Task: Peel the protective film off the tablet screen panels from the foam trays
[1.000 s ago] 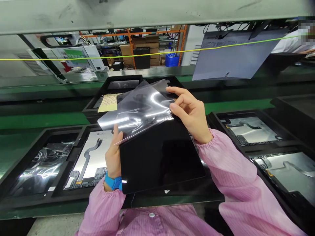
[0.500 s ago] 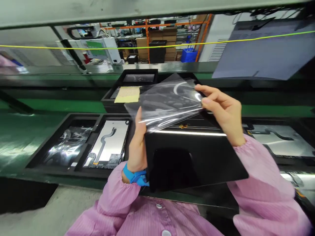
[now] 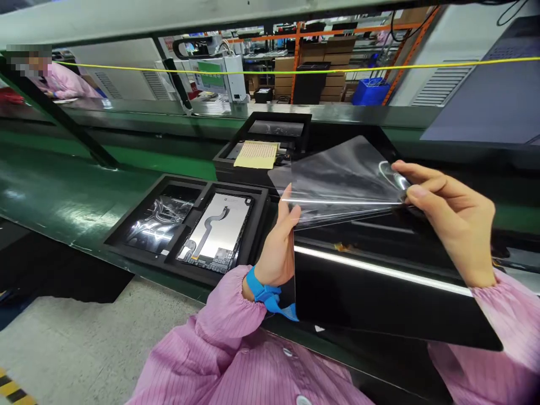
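Note:
A glossy black screen panel [image 3: 371,304] is tilted in front of me, a bright light stripe reflected across it. My left hand [image 3: 276,247] grips its left edge, with a blue wrist strap [image 3: 265,292] on the wrist. Over the panel's upper part a clear protective film [image 3: 337,174] stands lifted and curled. Between thumb and fingers, my right hand [image 3: 451,214] pinches the film's right corner. Some of the film lies near the left thumb and fingertips. A small gold-coloured spot [image 3: 341,246] shows on the panel below the film.
On the green bench [image 3: 50,185] at left, a black foam tray [image 3: 169,261] holds a screen part with a ribbon cable and a plastic-wrapped piece. Behind it, stacked trays [image 3: 219,163] carry a yellow note [image 3: 256,154]. A co-worker in pink [image 3: 70,81] is at far left.
My view has turned, so the trays and hands appear farther right. The right hand still pinches the film corner, and the film is lifted in both frames. A co-worker now shows at far left.

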A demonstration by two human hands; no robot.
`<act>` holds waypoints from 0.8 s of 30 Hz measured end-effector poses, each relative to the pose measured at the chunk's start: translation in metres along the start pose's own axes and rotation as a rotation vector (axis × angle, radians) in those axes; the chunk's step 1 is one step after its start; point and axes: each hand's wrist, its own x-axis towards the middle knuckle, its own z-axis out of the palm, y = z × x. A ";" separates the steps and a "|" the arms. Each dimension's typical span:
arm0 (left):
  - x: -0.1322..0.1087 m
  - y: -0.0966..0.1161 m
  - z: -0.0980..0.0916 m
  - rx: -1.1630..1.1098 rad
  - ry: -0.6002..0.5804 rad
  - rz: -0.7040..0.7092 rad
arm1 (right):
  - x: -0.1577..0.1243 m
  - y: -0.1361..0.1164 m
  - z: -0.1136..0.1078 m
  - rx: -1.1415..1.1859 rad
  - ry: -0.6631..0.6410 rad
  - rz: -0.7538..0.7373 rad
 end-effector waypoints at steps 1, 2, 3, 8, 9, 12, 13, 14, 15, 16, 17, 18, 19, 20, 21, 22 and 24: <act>0.001 0.001 -0.003 0.016 0.024 -0.031 | -0.001 0.003 0.002 -0.011 -0.007 0.031; 0.001 0.002 -0.007 0.026 0.050 -0.065 | -0.002 0.006 0.005 -0.013 -0.016 0.067; 0.002 0.003 -0.011 0.029 0.080 -0.098 | -0.003 0.010 0.008 -0.002 -0.028 0.101; 0.003 0.009 -0.023 0.059 0.112 -0.159 | -0.008 0.032 0.028 0.115 -0.151 0.166; 0.002 0.010 -0.025 0.087 0.093 -0.135 | -0.008 0.037 0.031 0.102 -0.192 0.139; 0.001 0.023 -0.039 0.218 0.150 -0.033 | 0.000 0.059 0.032 -0.090 -0.296 0.009; 0.001 0.032 -0.048 0.268 0.195 0.005 | 0.005 0.070 0.028 -0.181 -0.301 -0.028; 0.002 0.043 -0.058 0.322 0.244 0.065 | 0.010 0.082 0.023 -0.273 -0.284 -0.051; 0.002 0.057 -0.071 0.385 0.278 0.140 | 0.016 0.095 0.015 -0.353 -0.252 -0.063; 0.004 0.072 -0.086 0.463 0.299 0.254 | 0.021 0.110 0.006 -0.423 -0.218 -0.067; 0.006 0.088 -0.101 0.575 0.307 0.397 | 0.026 0.126 -0.003 -0.502 -0.193 -0.069; 0.008 0.103 -0.118 0.726 0.304 0.551 | 0.030 0.142 -0.013 -0.576 -0.179 -0.065; 0.011 0.116 -0.134 0.937 0.313 0.685 | 0.033 0.156 -0.022 -0.641 -0.172 -0.054; 0.015 0.127 -0.150 1.205 0.332 0.769 | 0.035 0.170 -0.029 -0.695 -0.171 -0.045; 0.018 0.135 -0.166 1.482 0.351 0.781 | 0.036 0.181 -0.036 -0.739 -0.171 -0.041; 0.023 0.140 -0.180 1.728 0.367 0.736 | 0.037 0.189 -0.041 -0.777 -0.168 -0.045; 0.031 0.140 -0.208 1.976 0.360 0.583 | 0.038 0.197 -0.047 -0.828 -0.170 -0.074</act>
